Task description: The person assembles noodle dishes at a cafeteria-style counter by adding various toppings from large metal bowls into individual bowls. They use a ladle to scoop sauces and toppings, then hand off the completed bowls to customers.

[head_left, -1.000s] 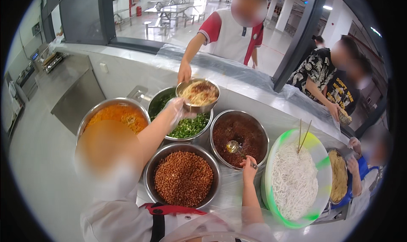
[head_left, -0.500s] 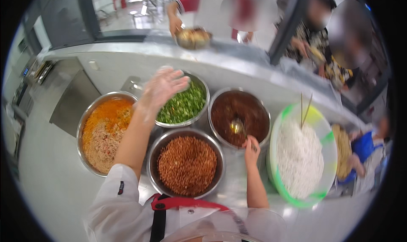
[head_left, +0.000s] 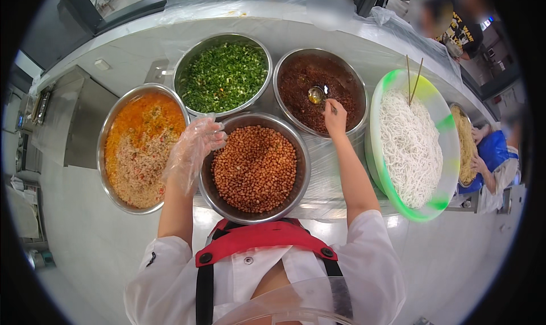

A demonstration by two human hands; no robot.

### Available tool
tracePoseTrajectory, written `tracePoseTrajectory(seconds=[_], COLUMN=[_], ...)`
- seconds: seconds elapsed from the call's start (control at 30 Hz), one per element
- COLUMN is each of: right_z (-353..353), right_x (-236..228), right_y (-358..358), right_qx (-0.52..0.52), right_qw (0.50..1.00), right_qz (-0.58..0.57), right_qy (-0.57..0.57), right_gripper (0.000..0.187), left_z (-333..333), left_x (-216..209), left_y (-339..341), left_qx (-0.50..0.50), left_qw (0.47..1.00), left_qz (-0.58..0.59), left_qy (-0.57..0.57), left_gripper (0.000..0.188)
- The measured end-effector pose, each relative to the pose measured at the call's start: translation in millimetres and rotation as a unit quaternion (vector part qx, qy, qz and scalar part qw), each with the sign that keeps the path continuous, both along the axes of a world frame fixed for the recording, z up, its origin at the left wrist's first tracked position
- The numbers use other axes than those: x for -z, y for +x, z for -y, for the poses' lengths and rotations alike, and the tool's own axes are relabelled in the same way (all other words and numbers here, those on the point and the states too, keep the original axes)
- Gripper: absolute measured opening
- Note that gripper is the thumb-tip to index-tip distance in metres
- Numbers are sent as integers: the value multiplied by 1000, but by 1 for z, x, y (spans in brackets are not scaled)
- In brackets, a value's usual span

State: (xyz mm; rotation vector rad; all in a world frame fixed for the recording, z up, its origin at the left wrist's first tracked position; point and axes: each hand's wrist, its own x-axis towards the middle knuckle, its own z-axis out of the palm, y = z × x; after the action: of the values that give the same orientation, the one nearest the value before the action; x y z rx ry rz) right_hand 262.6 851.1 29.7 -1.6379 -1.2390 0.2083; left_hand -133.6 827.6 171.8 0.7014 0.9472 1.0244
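My right hand (head_left: 335, 118), bare, grips the handle of a metal ladle (head_left: 315, 95). The ladle's bowl rests in dark brown sauce (head_left: 298, 111) in a steel bowl. My left hand (head_left: 196, 143), in a clear plastic glove, is open with fingers stretched toward the right. It hovers between a bowl of orange sauce and pale crumbly food (head_left: 139, 171) and a bowl of small reddish-brown nuts or beans (head_left: 253, 171); nothing shows in it. Behind these stands a steel bowl of chopped green onion (head_left: 224, 77).
At the right a green-and-white basin (head_left: 392, 202) holds white noodles (head_left: 409, 148), with two chopsticks (head_left: 415, 83) upright in them. Farther right, another person's hands (head_left: 482, 164) reach to a tray of yellowish noodles (head_left: 465, 145). A plastic-covered ledge (head_left: 273, 6) runs behind; people stand beyond it.
My left hand has come back from over the green onion toward me. My right hand stays on the ladle. The view has shifted; the person with the bowl at the ledge is out of sight.
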Motion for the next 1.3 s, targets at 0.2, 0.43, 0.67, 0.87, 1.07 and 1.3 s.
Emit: tracePoseTrajectory(seconds=[0.2, 0.43, 0.67, 0.87, 1.07, 1.3], right_z=[-6, 13, 27, 53, 109, 128], right_x=[1, -29, -26, -58, -84, 2], right_y=[-36, -40, -14, -22, -95, -171], right_qx=[-73, -87, -173, -129, -276, -349], right_qw=[997, 979, 931, 951, 961, 922], right_qz=[23, -163, 321, 264, 20, 167], right_qy=[-9, -91, 19, 93, 26, -26], right_gripper=[10, 11, 28, 25, 16, 22], left_z=[4, 0, -13, -46, -129, -210], left_x=[2, 10, 8, 8, -5, -6], left_y=[-10, -13, -2, 12, 32, 30], left_qx=[-17, -9, 21, 41, -4, -45], left_qw=[1000, 999, 999, 997, 991, 967], left_qz=[-9, 29, 13, 65, 120, 228], left_qy=[-19, -17, -21, 11, 58, 102], left_gripper=[31, 30, 30, 35, 86, 109])
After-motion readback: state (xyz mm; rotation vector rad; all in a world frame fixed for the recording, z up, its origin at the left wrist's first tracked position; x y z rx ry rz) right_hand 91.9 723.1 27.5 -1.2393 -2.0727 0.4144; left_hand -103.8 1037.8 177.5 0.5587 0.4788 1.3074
